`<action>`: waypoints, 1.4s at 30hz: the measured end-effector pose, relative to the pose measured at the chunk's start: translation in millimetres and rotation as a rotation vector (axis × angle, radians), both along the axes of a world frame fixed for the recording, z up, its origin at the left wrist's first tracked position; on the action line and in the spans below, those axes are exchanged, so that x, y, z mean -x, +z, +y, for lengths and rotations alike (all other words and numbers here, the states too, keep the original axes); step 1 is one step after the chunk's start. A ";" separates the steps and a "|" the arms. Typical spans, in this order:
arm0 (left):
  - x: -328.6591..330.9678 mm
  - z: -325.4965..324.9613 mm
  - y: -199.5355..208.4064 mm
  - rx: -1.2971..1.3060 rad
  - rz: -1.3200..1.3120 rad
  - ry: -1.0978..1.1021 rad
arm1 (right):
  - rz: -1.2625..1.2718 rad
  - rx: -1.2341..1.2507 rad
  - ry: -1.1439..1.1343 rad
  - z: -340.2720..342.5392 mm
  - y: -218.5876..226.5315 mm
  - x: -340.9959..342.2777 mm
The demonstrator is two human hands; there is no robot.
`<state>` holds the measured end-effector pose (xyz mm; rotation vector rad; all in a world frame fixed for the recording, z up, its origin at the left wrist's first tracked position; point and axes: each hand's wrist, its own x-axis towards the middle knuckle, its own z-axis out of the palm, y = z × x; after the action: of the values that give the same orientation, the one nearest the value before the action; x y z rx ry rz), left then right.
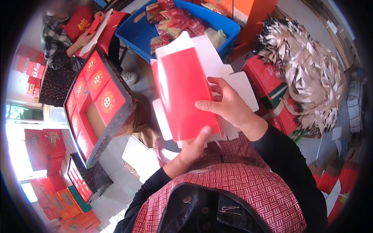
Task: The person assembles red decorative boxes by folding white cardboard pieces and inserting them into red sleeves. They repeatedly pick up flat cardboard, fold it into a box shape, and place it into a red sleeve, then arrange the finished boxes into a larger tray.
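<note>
My right hand (235, 106) reaches in from the right, fingers (220, 82) half-curled at the edge of a glossy red cardboard piece (180, 91), thumb over its face; I cannot tell if they pinch it. My left hand (192, 149) grasps its lower edge, thumb on top. White card flaps (248, 91) spread behind; a blue plastic crate (132, 37) sits beyond.
</note>
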<state>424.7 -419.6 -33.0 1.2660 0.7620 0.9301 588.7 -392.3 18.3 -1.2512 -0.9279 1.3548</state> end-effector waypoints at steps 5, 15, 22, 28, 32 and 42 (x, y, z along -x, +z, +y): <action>11.8 -13.8 -22.7 0.263 -0.157 -0.079 | 0.139 0.006 0.019 8.2 -17.2 7.1; 81.6 17.5 53.3 -0.152 0.172 0.179 | 0.103 -0.136 0.029 -34.1 -29.7 7.2; 50.5 33.3 31.3 -0.126 -0.001 0.139 | 0.024 -0.297 0.094 -49.4 -23.9 12.3; 46.3 47.0 35.4 -0.197 0.020 0.085 | -0.046 -0.296 0.148 -0.5 3.4 -10.4; 57.0 73.7 40.3 0.006 -0.071 0.045 | -0.149 -0.316 0.239 11.4 -7.5 -23.7; 60.8 108.6 27.4 0.081 0.020 0.027 | -0.168 -0.218 0.222 36.9 -12.9 -30.3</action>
<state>363.8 -311.0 -5.6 1.1979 0.8266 0.9010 619.0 -355.4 5.4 -1.1308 -1.3278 1.2902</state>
